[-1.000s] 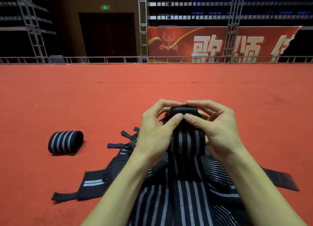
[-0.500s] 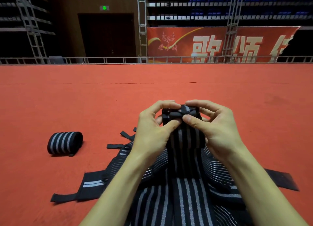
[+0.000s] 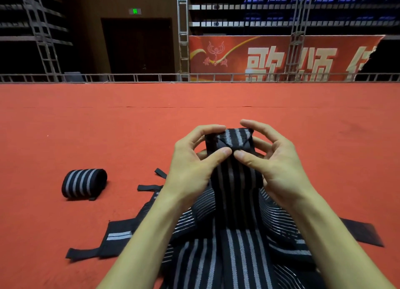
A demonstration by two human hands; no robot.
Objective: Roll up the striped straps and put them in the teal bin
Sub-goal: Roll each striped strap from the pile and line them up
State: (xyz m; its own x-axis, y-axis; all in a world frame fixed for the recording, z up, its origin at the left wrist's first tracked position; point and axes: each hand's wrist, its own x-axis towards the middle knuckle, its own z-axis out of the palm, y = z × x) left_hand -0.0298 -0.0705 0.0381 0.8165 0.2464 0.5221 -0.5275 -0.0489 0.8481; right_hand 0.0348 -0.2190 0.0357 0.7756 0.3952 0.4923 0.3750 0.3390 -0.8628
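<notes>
Red carpet floor (image 3: pixel 86 126): stretching bare from the straps out to the railing (image 3: pixel 129 77) at its far edge, and leaving open room to the left, to the right and beyond both hands.
Pile of striped straps (image 3: pixel 216 262): lying loose on the floor just below the forearms, with black tab ends trailing out to the left and right.
Held strap (image 3: pixel 236 180): rising taut out of the pile, its top end (image 3: pixel 229 139) being wound into a small roll up between the two hands.
Left hand (image 3: pixel 190 169): clamping the roll's left side, fingers curling over the top and the thumb (image 3: pixel 216 156) pressing on the front.
Right hand (image 3: pixel 279 167): gripping the roll's right side, fingers arching over it and the thumb (image 3: pixel 244 159) meeting the left thumb tip to tip.
Finished roll (image 3: pixel 84 186): lying on its side on the floor, well to the left of the pile.
Change: the roll's near face is now showing grey stripes where half a second ago it was mostly black; the finished roll is staying put.
</notes>
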